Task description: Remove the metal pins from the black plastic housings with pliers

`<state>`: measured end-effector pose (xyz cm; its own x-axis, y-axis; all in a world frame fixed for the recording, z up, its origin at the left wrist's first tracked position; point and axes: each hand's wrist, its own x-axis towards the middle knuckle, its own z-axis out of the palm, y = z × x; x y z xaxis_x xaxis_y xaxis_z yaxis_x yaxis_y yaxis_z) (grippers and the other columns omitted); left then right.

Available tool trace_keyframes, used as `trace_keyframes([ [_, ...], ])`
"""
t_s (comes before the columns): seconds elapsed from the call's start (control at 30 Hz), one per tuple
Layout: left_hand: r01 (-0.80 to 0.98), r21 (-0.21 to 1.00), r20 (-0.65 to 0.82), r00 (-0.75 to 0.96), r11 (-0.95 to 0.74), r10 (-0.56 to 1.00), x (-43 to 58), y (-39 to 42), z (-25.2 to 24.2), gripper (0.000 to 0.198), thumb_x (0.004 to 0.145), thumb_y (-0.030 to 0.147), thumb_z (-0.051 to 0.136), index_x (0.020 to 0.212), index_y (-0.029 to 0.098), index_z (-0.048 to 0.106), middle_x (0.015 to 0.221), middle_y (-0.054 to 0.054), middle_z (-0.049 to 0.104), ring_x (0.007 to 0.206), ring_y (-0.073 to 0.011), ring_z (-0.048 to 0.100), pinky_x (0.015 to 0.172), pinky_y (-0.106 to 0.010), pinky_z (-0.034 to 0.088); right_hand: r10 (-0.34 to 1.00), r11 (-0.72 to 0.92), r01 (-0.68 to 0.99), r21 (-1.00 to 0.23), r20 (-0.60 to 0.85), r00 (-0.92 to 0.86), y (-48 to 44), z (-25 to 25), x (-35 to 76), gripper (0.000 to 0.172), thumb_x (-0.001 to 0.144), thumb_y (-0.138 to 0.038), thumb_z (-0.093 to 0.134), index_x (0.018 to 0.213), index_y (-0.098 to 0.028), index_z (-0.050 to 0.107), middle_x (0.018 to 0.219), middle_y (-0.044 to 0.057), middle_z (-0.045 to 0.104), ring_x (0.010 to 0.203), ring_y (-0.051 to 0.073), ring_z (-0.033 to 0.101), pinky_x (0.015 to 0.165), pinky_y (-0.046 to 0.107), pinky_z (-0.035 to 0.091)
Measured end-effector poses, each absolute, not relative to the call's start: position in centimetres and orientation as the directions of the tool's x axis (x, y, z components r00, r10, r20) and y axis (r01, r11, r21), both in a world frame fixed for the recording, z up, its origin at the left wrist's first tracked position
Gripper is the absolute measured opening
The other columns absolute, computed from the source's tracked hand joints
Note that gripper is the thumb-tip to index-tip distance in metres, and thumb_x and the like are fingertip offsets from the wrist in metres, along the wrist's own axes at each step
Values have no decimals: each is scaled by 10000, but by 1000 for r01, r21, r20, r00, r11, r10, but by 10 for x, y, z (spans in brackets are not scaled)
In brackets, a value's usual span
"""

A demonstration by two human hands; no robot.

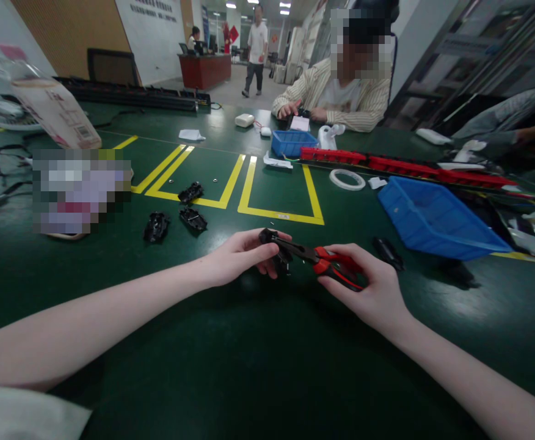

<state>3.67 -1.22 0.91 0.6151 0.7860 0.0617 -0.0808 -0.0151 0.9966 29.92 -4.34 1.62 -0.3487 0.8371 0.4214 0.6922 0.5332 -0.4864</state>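
My left hand point(244, 253) is closed around a small black plastic part point(282, 260), with the thumb on its near side. Red-handled needle-nose pliers point(325, 260) are in my right hand point(372, 284), fingers wrapped about the grips. Their dark jaws reach left onto the black part; the exact contact point is too small to make out. Several similar black parts lie to the left on the green table, one point(156, 227) nearest me and another point(193, 219) beside it. A black piece point(388, 253) rests right of the pliers.
A large blue bin point(436, 220) stands at the right, near a white tape ring point(347, 179) and a long red strip point(405, 168). A smaller blue bin point(292, 143) is farther back. Left are a bottle point(57, 107) and a phone-like object point(82, 195). Someone sits opposite.
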Motion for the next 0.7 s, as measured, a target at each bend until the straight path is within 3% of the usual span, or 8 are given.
trace_keyframes([
  [0.23, -45, 997, -21, 596, 60, 803, 35, -15, 11, 630, 979, 494, 414, 1493, 163, 262, 893, -77, 668, 650, -128, 571, 588, -268, 452, 849, 507, 719, -475, 417, -323, -39, 15, 302, 359, 787, -399, 694, 1085, -218, 609, 996, 71, 692, 820, 226, 671, 669, 368, 560],
  [0.3, -3, 999, -24, 601, 33, 799, 34, -17, 13, 664, 949, 474, 493, 1499, 204, 237, 965, -73, 647, 681, -127, 571, 623, -282, 466, 851, 502, 725, -471, 418, -318, -38, 14, 303, 357, 788, -400, 693, 1084, -219, 611, 996, 68, 693, 828, 229, 673, 682, 374, 562],
  [0.4, 126, 990, -18, 594, -70, 804, 34, -18, 15, 826, 820, 417, 699, 1489, 256, 241, 1211, -111, 579, 933, -201, 612, 776, -344, 505, 849, 505, 732, -458, 417, -325, -37, 13, 304, 361, 787, -397, 696, 1090, -222, 608, 1007, 63, 691, 845, 226, 672, 697, 373, 564],
  [0.47, 218, 966, -5, 550, -137, 835, 36, -20, 15, 875, 775, 377, 744, 1480, 263, 239, 1221, -110, 575, 999, -236, 610, 821, -379, 512, 845, 511, 736, -444, 415, -337, -37, 12, 305, 369, 788, -397, 697, 1100, -225, 603, 1024, 63, 688, 866, 228, 671, 711, 376, 566],
  [0.6, 319, 932, 0, 478, -174, 878, 39, -23, 17, 694, 824, 318, 665, 1417, 230, 315, 943, -50, 643, 751, -197, 637, 662, -343, 530, 834, 527, 744, -411, 420, -358, -38, 11, 307, 369, 793, -396, 691, 1112, -238, 595, 1050, 63, 685, 905, 243, 669, 735, 393, 568],
  [0.7, 364, 910, 4, 476, -201, 880, 37, -22, 19, 561, 847, 300, 607, 1371, 217, 425, 1048, -68, 649, 765, -186, 644, 678, -338, 541, 822, 543, 744, -389, 427, -377, -38, 10, 309, 369, 791, -393, 690, 1117, -253, 590, 1065, 62, 682, 928, 258, 667, 741, 411, 566],
])
